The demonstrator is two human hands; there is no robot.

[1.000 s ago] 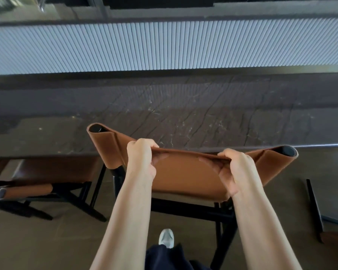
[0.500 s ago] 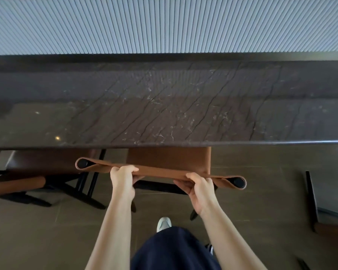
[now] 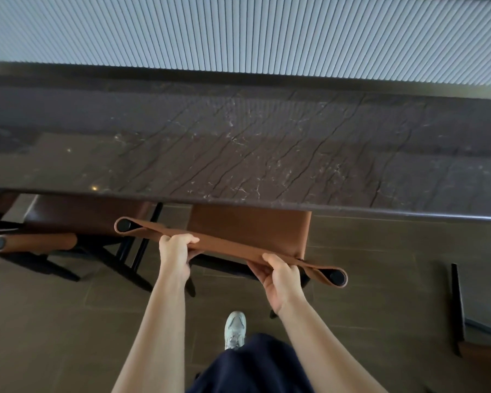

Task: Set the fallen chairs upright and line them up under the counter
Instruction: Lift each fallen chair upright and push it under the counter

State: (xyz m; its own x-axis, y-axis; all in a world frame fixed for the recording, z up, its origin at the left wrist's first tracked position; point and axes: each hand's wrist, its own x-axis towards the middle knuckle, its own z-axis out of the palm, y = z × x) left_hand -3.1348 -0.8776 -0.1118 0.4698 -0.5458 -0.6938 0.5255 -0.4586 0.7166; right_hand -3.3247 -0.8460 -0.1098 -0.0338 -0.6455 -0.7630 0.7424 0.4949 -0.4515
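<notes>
Chair (image 3: pixel 250 231) stands upright, seat half under the counter (image 3: pixel 238 151), as left hand (image 3: pixel 176 256) and right hand (image 3: pixel 278 279) grip its soft leather backrest (image 3: pixel 227 246); rigid frame probably slides easily.

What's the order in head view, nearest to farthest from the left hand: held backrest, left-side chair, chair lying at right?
1. Held backrest: gripped by the left hand.
2. Left-side chair: left, under the counter.
3. Chair lying at right: far right.
</notes>
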